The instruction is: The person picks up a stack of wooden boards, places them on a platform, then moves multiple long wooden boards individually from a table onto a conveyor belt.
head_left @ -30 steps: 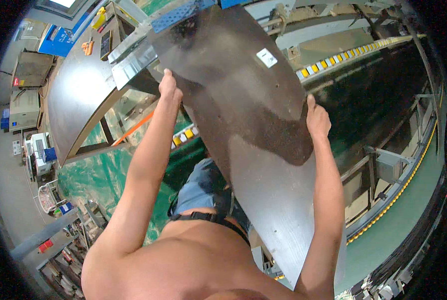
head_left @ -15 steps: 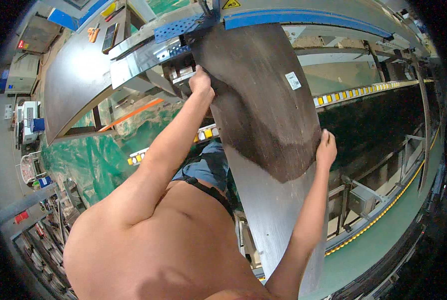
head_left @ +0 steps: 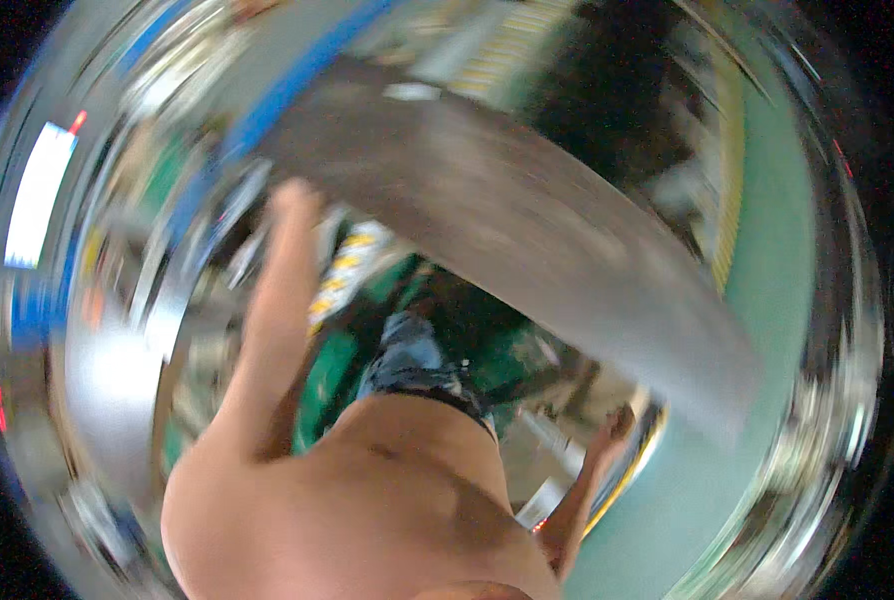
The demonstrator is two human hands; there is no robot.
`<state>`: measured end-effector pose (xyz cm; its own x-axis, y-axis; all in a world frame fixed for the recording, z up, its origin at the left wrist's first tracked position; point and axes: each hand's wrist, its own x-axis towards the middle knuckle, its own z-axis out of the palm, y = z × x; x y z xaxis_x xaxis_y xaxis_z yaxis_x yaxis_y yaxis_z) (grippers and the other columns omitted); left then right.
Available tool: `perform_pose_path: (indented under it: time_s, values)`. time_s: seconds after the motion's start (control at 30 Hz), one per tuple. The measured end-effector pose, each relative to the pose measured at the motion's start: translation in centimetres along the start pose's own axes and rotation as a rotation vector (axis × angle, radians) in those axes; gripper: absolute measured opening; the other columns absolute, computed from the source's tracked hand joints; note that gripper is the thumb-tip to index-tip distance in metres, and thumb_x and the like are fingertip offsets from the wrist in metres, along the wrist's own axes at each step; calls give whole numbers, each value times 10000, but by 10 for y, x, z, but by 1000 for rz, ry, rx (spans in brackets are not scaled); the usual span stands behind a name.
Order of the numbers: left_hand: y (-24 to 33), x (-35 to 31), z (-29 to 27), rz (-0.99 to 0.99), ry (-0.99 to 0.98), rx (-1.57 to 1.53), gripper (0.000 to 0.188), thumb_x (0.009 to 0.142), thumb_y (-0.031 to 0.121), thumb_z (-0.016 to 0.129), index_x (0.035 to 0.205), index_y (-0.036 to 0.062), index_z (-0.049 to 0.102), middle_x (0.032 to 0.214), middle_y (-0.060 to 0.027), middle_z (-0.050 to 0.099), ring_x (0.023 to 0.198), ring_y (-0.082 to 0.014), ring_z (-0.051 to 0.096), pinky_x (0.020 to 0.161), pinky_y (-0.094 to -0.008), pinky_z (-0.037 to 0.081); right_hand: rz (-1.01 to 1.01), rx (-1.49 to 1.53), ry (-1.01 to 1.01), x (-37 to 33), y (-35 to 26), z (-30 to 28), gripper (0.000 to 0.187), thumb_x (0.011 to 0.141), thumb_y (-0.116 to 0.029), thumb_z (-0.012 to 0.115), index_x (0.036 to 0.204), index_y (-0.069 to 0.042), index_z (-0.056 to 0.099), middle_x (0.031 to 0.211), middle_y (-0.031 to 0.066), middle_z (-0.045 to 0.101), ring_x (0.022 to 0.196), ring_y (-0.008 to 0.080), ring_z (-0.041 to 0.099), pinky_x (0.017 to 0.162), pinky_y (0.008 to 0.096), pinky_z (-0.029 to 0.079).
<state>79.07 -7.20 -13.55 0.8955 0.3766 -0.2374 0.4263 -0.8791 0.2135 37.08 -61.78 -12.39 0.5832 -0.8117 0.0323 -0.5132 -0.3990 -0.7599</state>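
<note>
A long dark-brown board [head_left: 447, 180] with a paler grey end slants from the upper left to the lower right, its far-left end at a machine's blue-edged beam [head_left: 317, 65]. A small white label [head_left: 412, 91] lies on its upper edge. My left hand [head_left: 297, 197] is closed at the board's near edge by the machine; motion smears its fingers, and the hold itself is partly hidden. Apart from the board, my right hand [head_left: 615, 428] is held low at the right, below the pale end. Its fingers are too blurred to read.
Yellow-and-white roller strips [head_left: 342, 270] run below and beyond the board. A shiny grey table [head_left: 112, 370] stands at the left, a bright screen [head_left: 41, 200] further out. A yellow-edged frame [head_left: 632, 465] passes by my right hand, with green floor [head_left: 687, 500] beyond.
The whole view has swung round, so the board now slants toward the right. My right hand has come off the board's right edge; my left hand stays at its near edge.
</note>
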Motion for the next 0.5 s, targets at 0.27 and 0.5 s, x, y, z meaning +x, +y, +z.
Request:
perform_pose_path:
  time_s: [0.27,0.5]
  values:
    - [52,-137,98,48,-522,-1370,397,856,265,517,1138,-12,480,905,-136,552,885,-233,548,805,-364,459,476,86,354,-187,132,-144,307,873,-282,514,969,3,576,768,100,613,621,144,579,616,282,461]
    - [161,-446,113,1297,-698,-76,498,812,220,610,1226,-4,448,1287,-158,434,1158,-254,429,950,-357,335,780,81,472,-402,195,-170,376,831,-265,572,1130,-43,513,759,95,637,590,159,597,608,296,473]
